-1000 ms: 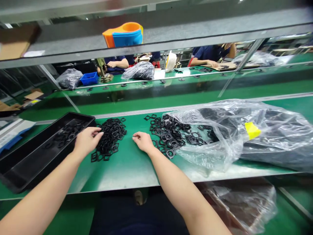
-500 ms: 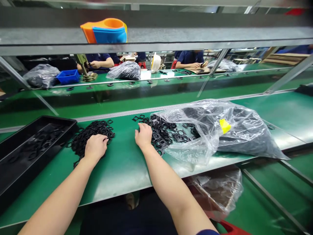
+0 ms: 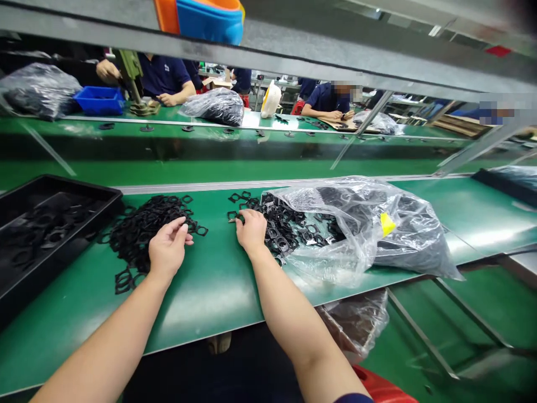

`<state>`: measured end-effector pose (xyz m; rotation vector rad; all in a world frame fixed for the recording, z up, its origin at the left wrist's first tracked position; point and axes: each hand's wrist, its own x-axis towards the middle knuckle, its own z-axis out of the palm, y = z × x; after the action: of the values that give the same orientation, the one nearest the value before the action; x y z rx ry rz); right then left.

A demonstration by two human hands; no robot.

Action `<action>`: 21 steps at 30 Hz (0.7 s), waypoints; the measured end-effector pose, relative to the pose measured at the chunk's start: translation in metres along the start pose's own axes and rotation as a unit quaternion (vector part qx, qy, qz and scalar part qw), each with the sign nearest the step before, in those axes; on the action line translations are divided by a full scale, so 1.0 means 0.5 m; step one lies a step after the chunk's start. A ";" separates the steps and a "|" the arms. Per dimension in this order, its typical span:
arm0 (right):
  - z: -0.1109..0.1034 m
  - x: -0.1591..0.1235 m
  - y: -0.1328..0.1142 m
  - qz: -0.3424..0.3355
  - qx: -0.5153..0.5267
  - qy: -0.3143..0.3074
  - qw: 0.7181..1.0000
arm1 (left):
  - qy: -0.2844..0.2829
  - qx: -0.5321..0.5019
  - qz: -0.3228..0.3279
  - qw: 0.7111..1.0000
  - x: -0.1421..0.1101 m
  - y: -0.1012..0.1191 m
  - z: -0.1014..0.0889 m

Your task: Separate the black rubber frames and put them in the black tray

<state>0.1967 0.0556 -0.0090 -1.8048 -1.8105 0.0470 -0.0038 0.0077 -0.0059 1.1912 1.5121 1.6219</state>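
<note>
My left hand is at the right edge of a heap of black plastic ring pieces. Its fingers are loosely bent and apart, and nothing shows between them. One ring piece lies just beyond its fingertips. My right hand pinches a small black ring piece between thumb and fingers. Beside that hand, more black pieces spill from the mouth of a large clear plastic bag with a yellow label.
On the left stands a long black tray with black pieces in it. The green worktop has its front edge close to me. A metal shelf beam crosses overhead. Across a green conveyor, co-workers sit near plastic bags and a blue bin.
My left hand has turned and its fingers have loosened, with a ring piece now lying past its fingertips. A ring piece now shows in my right fingers. The view has tilted.
</note>
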 end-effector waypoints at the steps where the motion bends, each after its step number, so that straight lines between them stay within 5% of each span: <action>1: 0.003 -0.001 -0.005 -0.019 0.000 0.006 1.000 | -0.018 -0.016 -0.016 1.000 -0.003 -0.001 0.001; 7: 0.021 -0.008 -0.025 -0.090 -0.015 -0.081 0.993 | -0.069 -0.045 -0.077 0.994 -0.005 0.010 -0.001; 14: 0.022 -0.015 -0.030 -0.065 0.160 -0.053 0.983 | -0.109 -0.084 -0.091 0.986 -0.003 -0.002 0.001; 18: 0.028 -0.029 -0.044 0.025 0.338 -0.105 0.935 | -0.139 -0.072 -0.087 0.984 -0.006 -0.006 0.001; 21: 0.029 -0.037 -0.058 0.065 0.468 -0.178 0.863 | -0.153 -0.041 -0.047 0.986 -0.006 -0.008 -0.001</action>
<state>0.1631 0.0412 -0.0160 -1.2141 -1.4502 1.1698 -0.0035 0.0053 -0.0105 1.2405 1.2752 1.3546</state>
